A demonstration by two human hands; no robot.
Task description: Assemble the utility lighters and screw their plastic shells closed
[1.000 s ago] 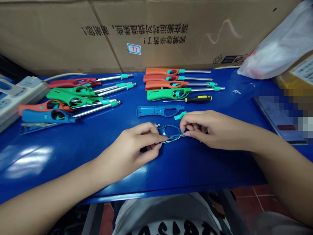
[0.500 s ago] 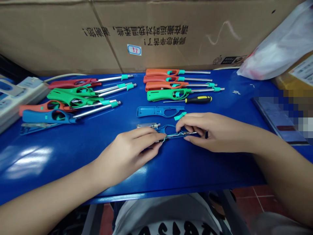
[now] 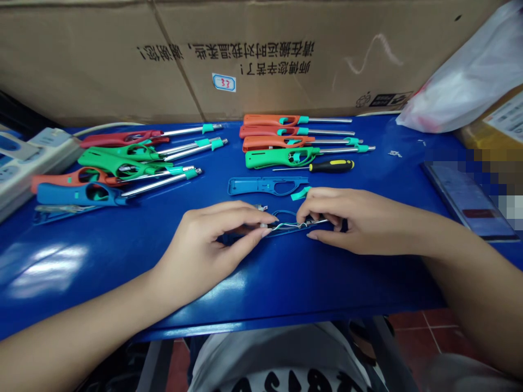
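Observation:
A blue half shell of a stick lighter [image 3: 281,233] lies on the table between my hands, with a thin pale wire [image 3: 288,224] running along it. My left hand [image 3: 216,239] pinches a small white-ended part [image 3: 265,226] at the wire's left end; the fingers cover most of it. Just behind those fingers, the tip of a clear gas tank [image 3: 262,208] shows. My right hand [image 3: 343,220] has its fingers closed around the lighter's metal tube [image 3: 321,221], partly hidden. Behind lie the other blue half shell [image 3: 253,187] and a turquoise trigger piece [image 3: 301,193].
Several stick lighters lie at the left, including a blue one [image 3: 69,194]. More lie at the back, a green one [image 3: 278,158] nearest, beside a screwdriver [image 3: 332,166]. Small screws [image 3: 394,153] and a phone [image 3: 466,201] are at the right. A cardboard box [image 3: 261,32] stands behind.
My left hand has shifted slightly, its thumb and finger now more spread at the white-ended part and covering more of the gas tank. My right hand has barely moved.

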